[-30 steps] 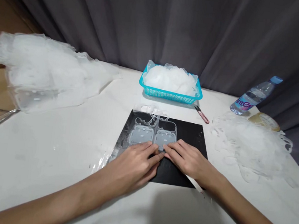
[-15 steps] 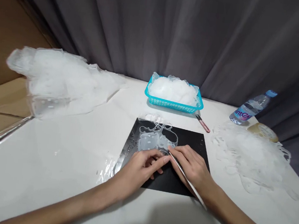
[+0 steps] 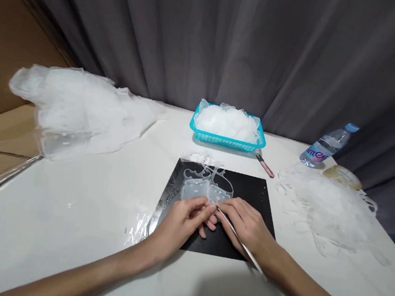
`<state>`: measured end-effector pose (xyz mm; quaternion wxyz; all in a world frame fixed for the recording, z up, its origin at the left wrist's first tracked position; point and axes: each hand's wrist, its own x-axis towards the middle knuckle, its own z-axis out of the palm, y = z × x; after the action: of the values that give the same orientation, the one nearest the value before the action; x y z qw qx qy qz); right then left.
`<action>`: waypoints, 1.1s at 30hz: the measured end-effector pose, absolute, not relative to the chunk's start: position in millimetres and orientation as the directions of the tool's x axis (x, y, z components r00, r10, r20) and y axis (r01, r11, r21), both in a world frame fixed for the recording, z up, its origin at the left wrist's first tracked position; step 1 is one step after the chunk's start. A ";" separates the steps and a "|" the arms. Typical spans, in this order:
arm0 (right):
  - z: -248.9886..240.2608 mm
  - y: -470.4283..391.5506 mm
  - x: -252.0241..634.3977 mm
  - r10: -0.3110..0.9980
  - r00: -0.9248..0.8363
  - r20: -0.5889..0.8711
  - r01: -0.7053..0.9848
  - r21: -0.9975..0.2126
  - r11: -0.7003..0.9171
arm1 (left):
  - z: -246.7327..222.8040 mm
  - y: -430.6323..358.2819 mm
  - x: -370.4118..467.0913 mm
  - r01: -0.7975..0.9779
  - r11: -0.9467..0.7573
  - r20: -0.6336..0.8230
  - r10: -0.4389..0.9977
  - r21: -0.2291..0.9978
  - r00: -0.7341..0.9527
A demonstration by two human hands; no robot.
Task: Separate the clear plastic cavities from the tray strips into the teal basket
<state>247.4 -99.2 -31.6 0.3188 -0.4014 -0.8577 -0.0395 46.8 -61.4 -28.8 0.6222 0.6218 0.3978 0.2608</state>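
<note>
Currently, the translucent two-panel plastic sheet (image 3: 195, 190) lies on the black rectangular mat (image 3: 250, 187), at ten o'clock from the right hand (image 3: 248, 220), whose fingers pinch a slim white stick (image 3: 254, 259). Whether the left hand's (image 3: 183, 218) curled fingers grip the sheet, I cannot tell. Excess stick pressure could tear it.

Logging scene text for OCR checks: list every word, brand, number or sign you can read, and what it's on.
"ante", large purple letters on the bottle; the word's ends curve away, so the full name can't be confirmed.
Roll: any print is too blurred to read.
Plastic piece by the hands: pale marks, too small to identify.
No other readable text.
</note>
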 end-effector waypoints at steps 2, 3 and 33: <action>-35.9 -101.6 244.5 0.670 -0.483 0.564 0.711 -0.193 0.676 | -26.8 -61.9 46.1 0.177 0.095 -0.179 0.812 0.980 0.555; -38.2 -101.3 245.0 0.677 -0.490 0.550 0.707 -0.204 0.678 | -25.7 -61.9 45.7 0.184 0.100 -0.188 0.809 0.978 0.557; 48.3 -53.9 279.3 0.885 -0.426 0.186 0.392 -0.844 0.366 | -5.6 -22.5 33.5 0.232 -0.202 0.030 0.812 0.951 0.582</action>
<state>279.3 -53.9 48.3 0.3307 -0.4216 -0.7574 0.3732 33.5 -22.5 -5.6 0.5182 0.7229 0.3612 0.2798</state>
